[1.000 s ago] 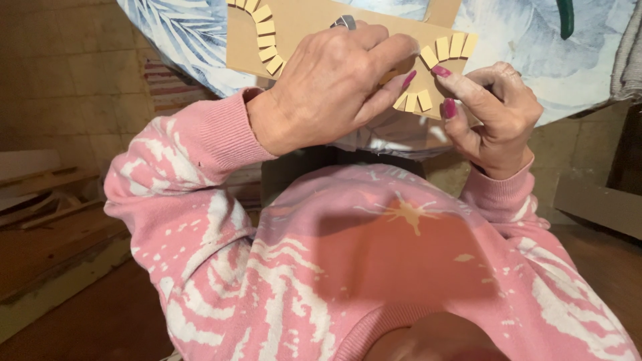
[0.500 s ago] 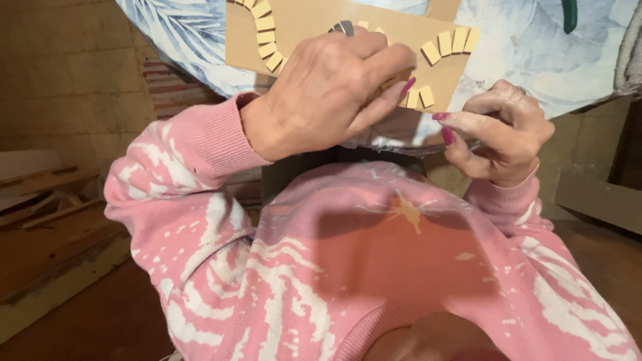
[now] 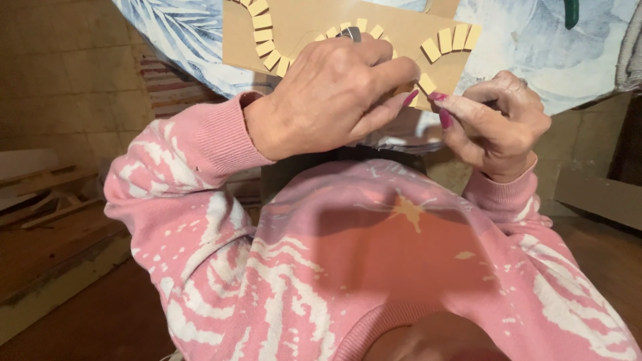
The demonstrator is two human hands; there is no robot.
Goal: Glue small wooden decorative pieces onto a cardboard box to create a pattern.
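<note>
- Left hand (image 3: pixel 328 93) is lying palm down over the middle of the card (image 3: pixel 307 33), a flat brown cardboard sheet; fingers are pressing together and curling, the tips coming down at the card's lower right edge.
- Card is sitting on the cloth (image 3: pixel 535 47), a pale blue leaf-print cover on the table edge ahead of the person; its long axis is running left to right across the view, slightly tilted down to the right.
- Small tan tabs (image 3: pixel 449 40) are standing in curved rows on the card: one arc at upper left, one along the top of the left knuckles, one at upper right.
- One tab (image 3: pixel 426 84) is lying at the card's lower right corner, just between the two hands' fingertips.
- Right hand (image 3: pixel 498 124) is curling just right of and below that corner, thumb and forefinger drawn toward each other near the tab; whether they are actually pinching it or anything else I cannot tell, the fingertips being partly hidden.
- Key relation: the loose-looking tab is lying up and left of the right hand's fingertips, and right of the left fingertips; both are near, the left seeming to touch the card beside it.
- Pink patterned sleeves (image 3: pixel 194 167) are filling the lower view.
- Wooden boards (image 3: pixel 47 207) are lying on the floor at far left.
</note>
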